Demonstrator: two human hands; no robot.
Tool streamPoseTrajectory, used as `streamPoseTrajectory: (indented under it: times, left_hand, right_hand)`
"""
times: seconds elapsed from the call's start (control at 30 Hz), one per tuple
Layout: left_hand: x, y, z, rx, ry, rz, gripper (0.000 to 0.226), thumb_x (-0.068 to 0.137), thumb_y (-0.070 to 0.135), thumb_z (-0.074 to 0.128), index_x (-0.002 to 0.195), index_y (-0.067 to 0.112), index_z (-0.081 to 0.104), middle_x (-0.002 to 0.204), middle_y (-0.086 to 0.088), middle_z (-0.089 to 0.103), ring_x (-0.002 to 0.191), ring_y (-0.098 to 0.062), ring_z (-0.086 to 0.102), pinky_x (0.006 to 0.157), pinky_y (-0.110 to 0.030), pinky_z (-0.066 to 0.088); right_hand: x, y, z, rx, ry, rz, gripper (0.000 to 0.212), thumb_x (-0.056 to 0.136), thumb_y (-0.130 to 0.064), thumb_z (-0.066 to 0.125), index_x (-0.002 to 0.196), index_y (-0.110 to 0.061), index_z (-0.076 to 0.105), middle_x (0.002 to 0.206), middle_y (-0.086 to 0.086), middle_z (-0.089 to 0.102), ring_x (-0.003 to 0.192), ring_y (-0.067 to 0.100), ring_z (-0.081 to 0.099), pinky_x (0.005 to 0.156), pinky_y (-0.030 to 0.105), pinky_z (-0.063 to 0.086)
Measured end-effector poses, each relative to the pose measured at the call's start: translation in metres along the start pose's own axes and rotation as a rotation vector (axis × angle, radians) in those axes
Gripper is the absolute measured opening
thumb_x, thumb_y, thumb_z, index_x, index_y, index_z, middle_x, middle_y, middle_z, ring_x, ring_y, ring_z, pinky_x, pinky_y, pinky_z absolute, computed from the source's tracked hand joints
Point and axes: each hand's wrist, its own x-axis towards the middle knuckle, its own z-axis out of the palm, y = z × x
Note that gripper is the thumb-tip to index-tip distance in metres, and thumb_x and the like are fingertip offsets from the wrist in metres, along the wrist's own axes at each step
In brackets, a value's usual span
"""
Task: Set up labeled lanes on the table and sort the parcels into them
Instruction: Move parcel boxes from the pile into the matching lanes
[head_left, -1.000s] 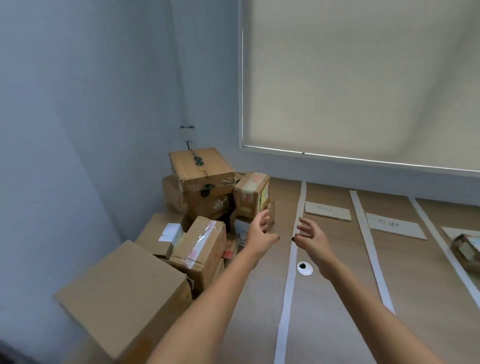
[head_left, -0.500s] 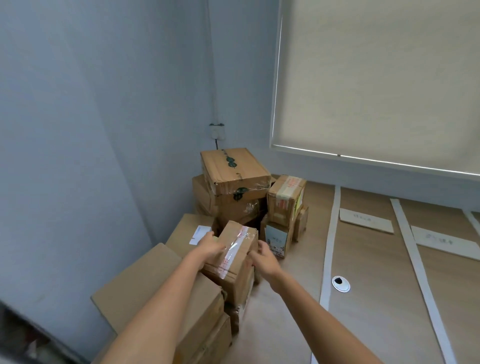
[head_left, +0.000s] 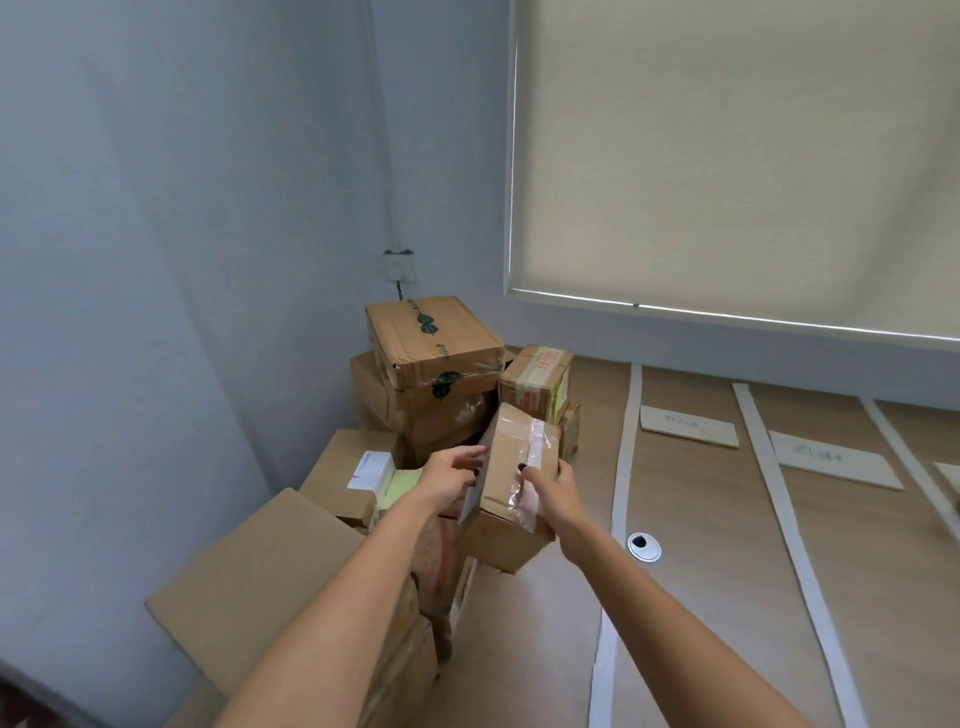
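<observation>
Left hand (head_left: 451, 480): grips the taped parcel's (head_left: 511, 488) left side.
Right hand (head_left: 555, 493): grasps its right edge, thumb on top.
Taped parcel: tilted, sealed, contents unseen; lifted off the pile (head_left: 363, 493) since half a second ago.
Lanes: strips (head_left: 626, 441) and label cards (head_left: 688, 426) at 2 o'clock.

Taped parcel (head_left: 511, 488) between left hand (head_left: 451, 480) and right hand (head_left: 558, 496) (tilted, seemingly off the pile (head_left: 431, 364)).

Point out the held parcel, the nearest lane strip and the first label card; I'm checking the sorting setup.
Parcel (head_left: 506, 467): head view, top cardboard face left of the clear tape.
Lane strip (head_left: 626, 457): head view, middle of the white strip.
Label card (head_left: 688, 426): head view, centre of the card.
</observation>
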Motion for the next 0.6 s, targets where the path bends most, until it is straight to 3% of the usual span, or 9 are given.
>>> streamPoseTrajectory:
  times: [0.1,0.2,0.27,0.33,0.4,0.47,0.53,0.6]
  left_hand:
    - [-0.005,0.009,0.031,0.059,-0.035,0.107,0.056,0.082,-0.011,0.059,0.133,0.012,0.05,0.131,-0.01,0.054,0.125,-0.025,0.048,0.095,-0.032,0.045]
    - [-0.008,0.013,0.058,0.061,-0.02,0.05,0.08,0.075,0.006,0.076,0.142,0.019,0.035,0.142,-0.008,0.042,0.132,-0.024,0.038,0.102,-0.041,0.04]
    - [-0.009,0.015,0.072,-0.042,-0.019,-0.043,0.102,0.07,0.019,0.081,0.149,0.02,0.016,0.152,-0.009,0.028,0.137,-0.029,0.032,0.107,-0.047,0.038]
    - [-0.013,0.018,0.086,-0.098,-0.058,-0.129,0.113,0.066,0.035,0.081,0.15,0.019,0.006,0.152,-0.01,0.028,0.133,-0.029,0.04,0.102,-0.044,0.044]
    - [-0.018,0.022,0.101,-0.157,-0.153,-0.165,0.106,0.062,0.048,0.078,0.146,0.017,0.022,0.135,-0.007,0.051,0.11,-0.021,0.061,0.074,-0.029,0.057]
    - [-0.022,0.023,0.113,-0.252,-0.194,-0.146,0.082,0.069,0.044,0.076,0.137,0.017,0.038,0.111,-0.002,0.063,0.089,-0.015,0.068,0.054,-0.02,0.053]
    - [-0.025,0.023,0.121,-0.317,-0.192,-0.121,0.061,0.082,0.032,0.069,0.135,0.018,0.042,0.105,-0.001,0.065,0.087,-0.015,0.068,0.052,-0.019,0.053]
    - [-0.029,0.023,0.126,-0.369,-0.201,-0.083,0.053,0.087,0.025,0.063,0.136,0.02,0.043,0.107,-0.003,0.066,0.091,-0.018,0.067,0.057,-0.022,0.055]
  right_hand:
    - [-0.012,-0.002,-0.04,0.126,0.068,0.026,0.062,0.088,-0.036,0.06,0.139,-0.02,0.028,0.123,0.003,0.047,0.087,0.013,0.053,0.06,0.025,0.049]
    - [-0.026,0.001,-0.074,0.222,0.121,-0.043,0.06,0.087,-0.037,0.06,0.138,-0.023,0.031,0.126,0.005,0.05,0.101,0.019,0.058,0.073,0.031,0.053]
    - [-0.038,0.002,-0.088,0.301,0.082,-0.091,0.057,0.089,-0.037,0.059,0.136,-0.032,0.029,0.122,0.002,0.049,0.1,0.018,0.061,0.068,0.028,0.056]
    - [-0.047,0.003,-0.097,0.34,0.023,-0.15,0.055,0.09,-0.039,0.055,0.136,-0.038,0.025,0.123,0.002,0.05,0.099,0.021,0.065,0.067,0.029,0.058]
    - [-0.054,0.006,-0.103,0.3,0.011,-0.201,0.056,0.091,-0.041,0.051,0.139,-0.036,0.024,0.125,0.003,0.053,0.098,0.022,0.068,0.07,0.031,0.059]
    - [-0.057,0.009,-0.109,0.221,0.019,-0.212,0.059,0.092,-0.044,0.049,0.144,-0.035,0.021,0.126,0.004,0.055,0.098,0.021,0.068,0.077,0.035,0.058]
    - [-0.061,0.012,-0.117,0.185,0.009,-0.191,0.06,0.092,-0.044,0.048,0.144,-0.034,0.02,0.127,0.003,0.057,0.099,0.021,0.068,0.081,0.036,0.058]
    - [-0.066,0.012,-0.125,0.161,0.002,-0.143,0.059,0.092,-0.041,0.051,0.143,-0.031,0.023,0.126,0.002,0.057,0.098,0.017,0.066,0.07,0.026,0.057]
